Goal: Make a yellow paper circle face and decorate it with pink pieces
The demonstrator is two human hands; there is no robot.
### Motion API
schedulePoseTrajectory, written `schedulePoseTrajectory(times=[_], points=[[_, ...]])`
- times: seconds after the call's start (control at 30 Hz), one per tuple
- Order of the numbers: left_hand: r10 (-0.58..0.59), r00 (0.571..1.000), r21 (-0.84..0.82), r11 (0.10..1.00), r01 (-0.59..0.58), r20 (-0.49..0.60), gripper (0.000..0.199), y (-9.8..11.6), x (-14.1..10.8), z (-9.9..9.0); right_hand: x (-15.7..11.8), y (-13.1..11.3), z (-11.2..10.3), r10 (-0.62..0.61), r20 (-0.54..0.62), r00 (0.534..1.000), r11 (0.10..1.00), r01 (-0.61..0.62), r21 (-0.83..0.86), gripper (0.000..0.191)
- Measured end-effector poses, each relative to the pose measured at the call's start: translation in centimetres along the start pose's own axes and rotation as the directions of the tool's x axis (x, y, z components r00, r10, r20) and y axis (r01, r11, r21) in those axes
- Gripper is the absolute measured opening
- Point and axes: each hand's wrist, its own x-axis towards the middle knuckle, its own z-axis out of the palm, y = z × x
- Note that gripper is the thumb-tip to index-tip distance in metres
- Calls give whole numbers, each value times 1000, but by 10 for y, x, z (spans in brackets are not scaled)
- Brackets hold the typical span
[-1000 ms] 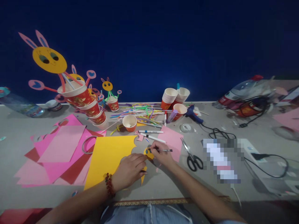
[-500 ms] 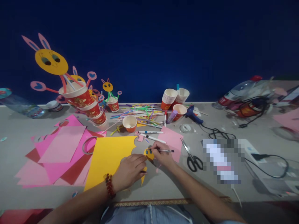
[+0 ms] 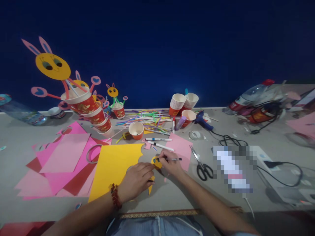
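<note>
In my right hand (image 3: pixel 171 162) is a slim pen (image 3: pixel 175 159), its tip at a small round yellow paper face (image 3: pixel 157 165) with blue eye marks. My left hand (image 3: pixel 139 178), a beaded bracelet at its wrist, steadies the edge of this face with its fingertips. A small dark thing (image 3: pixel 150 181) shows by its lower fingers; I cannot make out what it is. Under the left hand lies a yellow paper sheet (image 3: pixel 115 164) with rounded cut-outs along its right edge. Two markers (image 3: pixel 159 145) and a pink paper piece (image 3: pixel 182 149) lie just beyond my right hand.
Black-handled scissors (image 3: pixel 202 165) lie on the right, near a blue glue gun (image 3: pixel 203 120) with a trailing cord. Pink sheets (image 3: pixel 65 154) overlap on the left. Behind stand paper cups (image 3: pixel 136 130), rabbit-faced cup figures (image 3: pixel 82 101) and a pile of coloured sticks (image 3: pixel 150 119).
The pen and my right hand shift slightly left over the yellow paper face. My left hand stays in place. The whole view moves a little.
</note>
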Motion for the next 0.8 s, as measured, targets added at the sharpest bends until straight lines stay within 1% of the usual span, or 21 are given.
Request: schedulePoseTrajectory(times=[0.57,0.8], points=[[-1,1000,7,1000,1,3,20,0,1,-2,0,0,0,3,-3,1000,999,-3,-40,12],[-10,1000,-5,1000,11,13,22,0,0,0,1,0,0,-13,-13,1000,1000,12,-29,13]])
